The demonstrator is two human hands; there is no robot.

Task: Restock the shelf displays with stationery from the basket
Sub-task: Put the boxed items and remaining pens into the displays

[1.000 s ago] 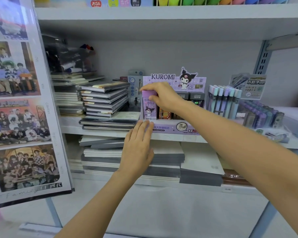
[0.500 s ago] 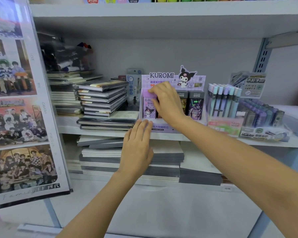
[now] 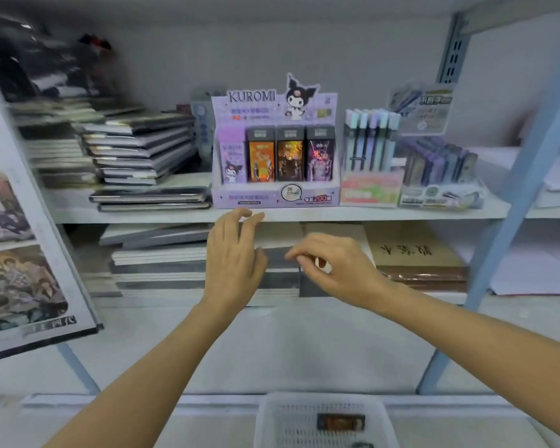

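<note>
Head view, looking down past a stocked shelf. The left hand [image 3: 233, 257] hovers with its fingers loosely spread, tips close to the front edge of the shelf board [image 3: 401, 215], just under the purple Kuromi display box [image 3: 275, 198], and holds nothing. The right hand [image 3: 337, 266] hangs beside it at centre frame, fingers slackly curled, thumb near forefinger. It looks empty; a small pale-and-red patch in the gap is too blurred to read and is probably background.

The white basket [image 3: 265, 415] sits at bottom centre, cut off by the lower edge. In it one small dark orange pack [image 3: 340, 421] lies flat, its long axis running left to right across the frame. It is almost straight below the right hand, the nearer of the two, so a reach would go down toward the bottom of the frame. A second dark item [image 3: 362, 445] is barely in frame and cannot be identified. Motion blur smears most labels.
</note>
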